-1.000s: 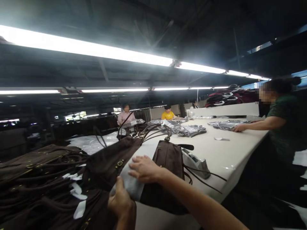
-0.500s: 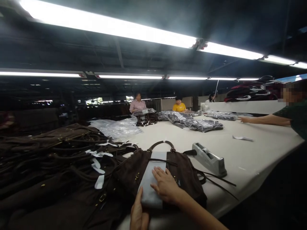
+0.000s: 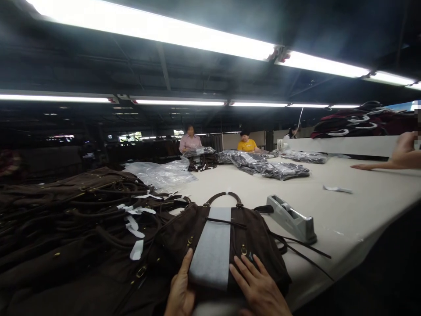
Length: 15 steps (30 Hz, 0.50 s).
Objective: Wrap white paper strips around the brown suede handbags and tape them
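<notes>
A dark brown handbag (image 3: 259, 232) lies on the table in front of me, its handle pointing away. A pale grey strip (image 3: 213, 250) runs down its middle, and a thin dark strap crosses the strip near the top. My left hand (image 3: 182, 287) is at the bag's near left edge, thumb up beside the strip, its other fingers partly hidden. My right hand (image 3: 258, 283) lies with spread fingers on the lower right of the bag, fingertips near the strip's edge and below a gold buckle.
Brown bags (image 3: 66, 228) with white tags are piled at the left. A grey tape dispenser (image 3: 292, 219) stands right of the handbag. Plastic-wrapped bags (image 3: 283, 170) lie farther back. Another person's hand (image 3: 384, 164) reaches over the right side.
My right hand has moved off the grey strip to the right, onto the brown fabric. My left hand has shifted slightly left. The person at the right has drawn an arm back and raised a hand.
</notes>
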### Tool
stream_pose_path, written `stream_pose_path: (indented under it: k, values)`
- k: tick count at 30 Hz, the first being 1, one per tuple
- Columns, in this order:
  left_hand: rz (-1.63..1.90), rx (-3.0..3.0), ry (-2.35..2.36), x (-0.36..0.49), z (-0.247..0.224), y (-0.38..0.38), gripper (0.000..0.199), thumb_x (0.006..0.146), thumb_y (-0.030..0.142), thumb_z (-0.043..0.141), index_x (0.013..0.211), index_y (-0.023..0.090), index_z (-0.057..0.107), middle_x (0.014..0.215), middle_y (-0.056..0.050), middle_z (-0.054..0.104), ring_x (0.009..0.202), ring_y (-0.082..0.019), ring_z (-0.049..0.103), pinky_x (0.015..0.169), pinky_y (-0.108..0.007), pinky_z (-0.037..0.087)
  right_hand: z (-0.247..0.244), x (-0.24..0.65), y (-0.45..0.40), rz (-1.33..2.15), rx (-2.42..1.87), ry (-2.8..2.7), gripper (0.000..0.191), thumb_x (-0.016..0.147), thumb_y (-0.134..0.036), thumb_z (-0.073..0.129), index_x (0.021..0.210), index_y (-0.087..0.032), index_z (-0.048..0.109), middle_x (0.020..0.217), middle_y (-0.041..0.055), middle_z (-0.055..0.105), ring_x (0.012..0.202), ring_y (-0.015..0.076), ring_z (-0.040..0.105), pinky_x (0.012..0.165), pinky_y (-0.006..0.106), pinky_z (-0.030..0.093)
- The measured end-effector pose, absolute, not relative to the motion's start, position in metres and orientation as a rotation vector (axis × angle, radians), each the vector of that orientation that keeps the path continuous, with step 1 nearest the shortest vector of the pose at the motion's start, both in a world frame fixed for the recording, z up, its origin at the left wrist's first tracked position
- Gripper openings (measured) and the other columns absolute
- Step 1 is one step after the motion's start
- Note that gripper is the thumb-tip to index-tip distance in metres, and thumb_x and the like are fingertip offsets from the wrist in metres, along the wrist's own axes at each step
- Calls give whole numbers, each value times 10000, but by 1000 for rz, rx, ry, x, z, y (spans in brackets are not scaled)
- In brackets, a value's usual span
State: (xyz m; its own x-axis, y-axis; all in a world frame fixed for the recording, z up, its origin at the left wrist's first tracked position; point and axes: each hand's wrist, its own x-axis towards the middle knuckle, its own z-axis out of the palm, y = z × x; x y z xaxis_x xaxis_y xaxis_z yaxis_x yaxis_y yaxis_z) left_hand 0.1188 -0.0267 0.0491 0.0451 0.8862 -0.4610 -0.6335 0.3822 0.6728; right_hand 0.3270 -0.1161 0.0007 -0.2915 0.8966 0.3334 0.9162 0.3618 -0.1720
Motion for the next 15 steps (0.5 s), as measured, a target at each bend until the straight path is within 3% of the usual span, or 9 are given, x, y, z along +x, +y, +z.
stream_pose_path:
  k: [3, 6, 8, 11, 15]
  values:
    - [1266, 264, 1031, 128, 55, -18, 160, 739, 162, 728, 865, 96, 655, 697, -42, 705, 639, -185, 674, 740, -333, 583, -8, 331, -111, -191, -1544, -2253, 1002, 694, -476, 756, 1508, -238, 221, 1525, 136, 287, 1350, 396, 351, 1115, 563, 288]
    - [1371, 257, 1035, 135, 64, 0, 65, 768, 131, 679, 815, 109, 640, 688, -15, 685, 586, -134, 634, 676, -268, 569, 2, 331, -98, -302, -1531, -2178, 818, 840, -368, 635, 1514, -266, 184, 1527, 86, 306, 1354, 334, 371, 1108, 499, 335]
    - [1406, 286, 1014, 141, 69, 20, 45, 783, 127, 659, 819, 115, 633, 707, -2, 679, 596, -109, 624, 634, -213, 548, 13, 331, -83, -370, -1569, -2099, 639, 920, -215, 488, 1501, -293, 233, 1511, 45, 351, 1349, 285, 392, 1097, 452, 362]
    - [1407, 350, 980, 150, 73, 57, 59, 818, 122, 615, 876, 116, 626, 703, 9, 667, 618, -95, 624, 642, -186, 541, 21, 333, -46, -382, -1631, -2063, 577, 931, -81, 341, 1472, -280, 322, 1484, 29, 404, 1329, 257, 425, 1075, 432, 389]
    - [1272, 492, 967, 159, 56, 91, 96, 831, 129, 615, 916, 85, 612, 730, -42, 682, 614, -136, 652, 684, -294, 583, 12, 342, 18, -308, -1773, -2103, 548, 906, -18, 297, 1410, -176, 444, 1444, 92, 456, 1310, 310, 438, 1035, 489, 410]
